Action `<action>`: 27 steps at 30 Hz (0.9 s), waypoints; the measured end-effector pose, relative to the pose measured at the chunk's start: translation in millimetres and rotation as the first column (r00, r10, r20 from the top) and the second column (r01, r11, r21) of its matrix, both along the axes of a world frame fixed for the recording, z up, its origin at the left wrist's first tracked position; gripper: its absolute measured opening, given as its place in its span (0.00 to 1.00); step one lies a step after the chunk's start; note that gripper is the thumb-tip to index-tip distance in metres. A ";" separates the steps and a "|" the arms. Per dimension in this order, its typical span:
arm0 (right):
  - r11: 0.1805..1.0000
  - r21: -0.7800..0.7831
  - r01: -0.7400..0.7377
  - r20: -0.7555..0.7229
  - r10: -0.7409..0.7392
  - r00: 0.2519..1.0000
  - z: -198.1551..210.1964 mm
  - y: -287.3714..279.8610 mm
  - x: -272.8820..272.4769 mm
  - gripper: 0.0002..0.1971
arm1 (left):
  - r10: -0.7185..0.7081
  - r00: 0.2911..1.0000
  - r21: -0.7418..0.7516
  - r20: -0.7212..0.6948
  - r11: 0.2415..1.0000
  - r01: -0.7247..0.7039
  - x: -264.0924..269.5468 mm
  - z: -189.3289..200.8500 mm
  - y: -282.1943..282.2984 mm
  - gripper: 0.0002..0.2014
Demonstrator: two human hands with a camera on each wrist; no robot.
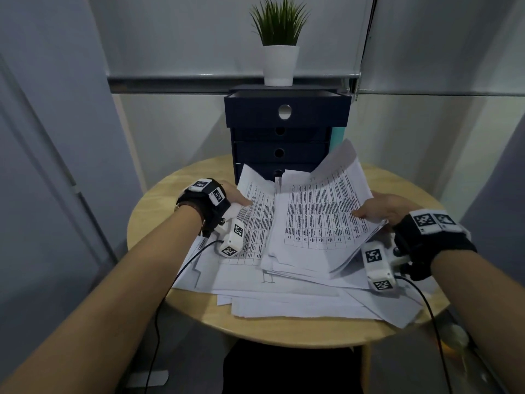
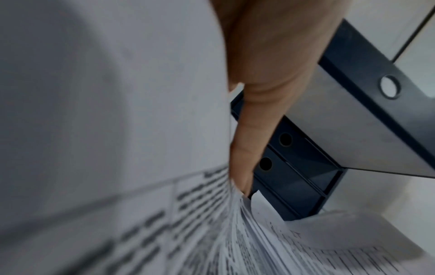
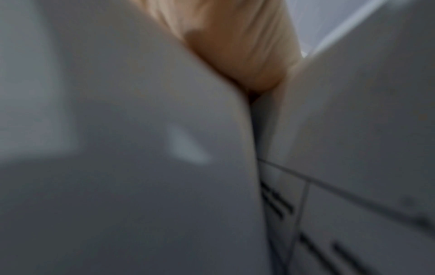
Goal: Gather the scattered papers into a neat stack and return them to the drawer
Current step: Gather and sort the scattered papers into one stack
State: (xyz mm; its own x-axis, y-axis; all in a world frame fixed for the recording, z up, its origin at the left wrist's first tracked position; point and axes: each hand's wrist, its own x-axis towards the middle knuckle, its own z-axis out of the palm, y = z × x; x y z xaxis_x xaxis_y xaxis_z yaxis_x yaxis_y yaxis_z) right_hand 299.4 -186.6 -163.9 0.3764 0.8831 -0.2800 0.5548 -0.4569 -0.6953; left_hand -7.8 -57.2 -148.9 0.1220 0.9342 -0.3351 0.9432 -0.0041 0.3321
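Several white printed papers [image 1: 287, 282] lie in a loose heap on the round wooden table [image 1: 284, 332]. My right hand [image 1: 382, 207] grips a thick bundle of table-printed sheets [image 1: 321, 217] by its right edge, thumb on top, and holds it tilted up off the heap. My left hand [image 1: 234, 196] holds the left edge of another group of sheets [image 1: 255, 211], thumb on the printed face. In the left wrist view a finger [image 2: 254, 134] runs along fanned paper edges [image 2: 247, 232]. Behind the papers stands a dark blue drawer unit [image 1: 281, 149] whose top drawer [image 1: 287, 110] is pulled out.
A potted plant [image 1: 279, 52] stands on top of the drawer unit. Something teal [image 1: 339, 139] shows behind its right side. Walls close in on both sides of the small table. Cables run from both wrist cameras down over the table's front edge.
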 end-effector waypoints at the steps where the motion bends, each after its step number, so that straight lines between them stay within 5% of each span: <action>1: 1.000 -0.013 0.020 -0.005 -0.020 1.000 0.0 1.7 -0.5 0.25 | 0.007 1.000 0.010 0.001 1.000 -0.007 0.5 1.6 -4.2 0.32; 5: 0.990 -0.126 -0.066 0.179 0.088 0.980 -7.8 20.1 10.7 0.22 | 0.083 0.997 0.082 0.010 0.993 -0.083 -10.8 4.1 -14.5 0.31; 10: 0.990 -0.112 -0.084 0.166 0.102 0.981 -7.4 29.1 15.1 0.21 | 0.184 0.980 0.101 0.080 0.976 -0.192 -39.3 -3.2 -3.9 0.31; 14: 0.989 -0.124 -0.087 0.198 0.110 0.974 -3.3 26.3 9.6 0.23 | 0.150 0.978 0.014 0.145 0.988 -0.154 -38.5 -3.6 -1.1 0.27; 21: 0.986 -0.139 -0.092 0.216 0.121 0.969 -20.9 40.9 25.3 0.20 | 0.140 0.984 0.116 0.107 0.981 -0.152 -37.1 -8.7 1.0 0.21; 27: 0.992 -0.106 -0.063 0.141 0.078 0.987 -4.8 13.6 -8.3 0.20 | 0.140 0.947 0.133 0.289 0.974 -0.185 -29.5 -7.9 3.4 0.23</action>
